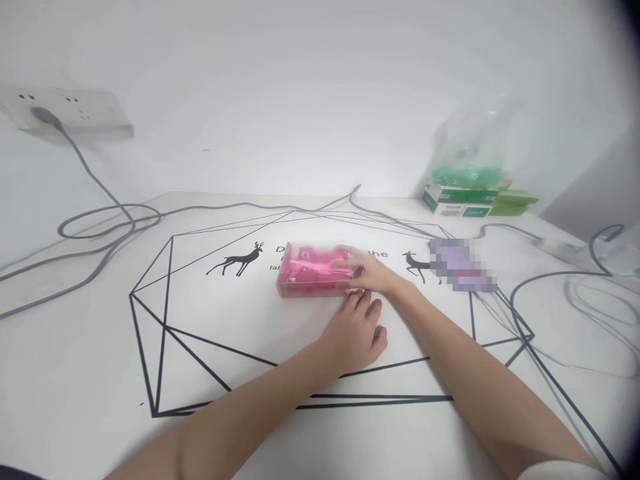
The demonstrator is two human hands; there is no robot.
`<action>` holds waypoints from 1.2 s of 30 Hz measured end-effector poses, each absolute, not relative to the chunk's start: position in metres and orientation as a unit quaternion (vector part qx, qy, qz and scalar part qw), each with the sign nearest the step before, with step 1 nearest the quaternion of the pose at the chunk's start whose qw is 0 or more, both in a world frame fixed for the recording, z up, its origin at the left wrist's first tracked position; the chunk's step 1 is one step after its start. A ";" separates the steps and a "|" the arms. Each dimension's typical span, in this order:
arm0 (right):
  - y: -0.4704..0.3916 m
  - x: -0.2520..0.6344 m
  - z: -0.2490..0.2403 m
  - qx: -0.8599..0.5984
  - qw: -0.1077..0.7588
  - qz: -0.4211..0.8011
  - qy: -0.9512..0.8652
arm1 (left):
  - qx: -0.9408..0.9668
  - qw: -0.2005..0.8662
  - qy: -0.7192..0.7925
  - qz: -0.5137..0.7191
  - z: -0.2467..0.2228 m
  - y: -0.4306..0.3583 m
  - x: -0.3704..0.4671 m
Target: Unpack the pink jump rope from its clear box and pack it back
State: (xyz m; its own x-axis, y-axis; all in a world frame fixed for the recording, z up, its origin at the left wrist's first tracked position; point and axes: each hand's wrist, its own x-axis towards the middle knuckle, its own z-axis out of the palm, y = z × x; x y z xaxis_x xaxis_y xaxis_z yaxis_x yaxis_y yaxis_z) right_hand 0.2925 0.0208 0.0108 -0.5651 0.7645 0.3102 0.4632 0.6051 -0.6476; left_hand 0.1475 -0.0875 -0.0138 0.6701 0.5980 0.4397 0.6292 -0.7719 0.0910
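A clear plastic box [293, 288] with bright pink contents lies on the white tabletop in the middle of the view. The exact kind of the contents is hard to make out. My right hand [370, 270] grips the box at its right end, with the thumb on the near side and the fingers reaching over the far side. Just in front of the box's near right corner, my left hand [353, 333] rests low over the table. Its fingers are loosely bent and a little apart, and nothing shows in them.
A pixelated purple object [463, 265] lies at the right. Small boxes [460, 200] with a plastic bag [470, 153] stand against the back wall. Grey cables [220, 207] run along the back and left, from a wall socket [75, 110]. More cables [555, 273] loop at the right.
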 end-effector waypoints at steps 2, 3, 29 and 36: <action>0.020 0.293 0.013 -0.362 0.298 0.256 -0.845 | -0.912 0.033 -0.336 -0.233 -0.014 -0.088 0.148; 0.020 0.293 0.014 -0.360 0.302 0.253 -0.846 | -0.911 0.033 -0.337 -0.235 -0.013 -0.088 0.148; 0.025 0.293 0.009 -0.350 0.268 0.249 -0.862 | -0.914 0.044 -0.334 -0.227 -0.009 -0.089 0.148; 0.026 0.289 0.004 -0.381 0.257 0.269 -0.847 | -0.912 0.042 -0.338 -0.227 -0.010 -0.090 0.149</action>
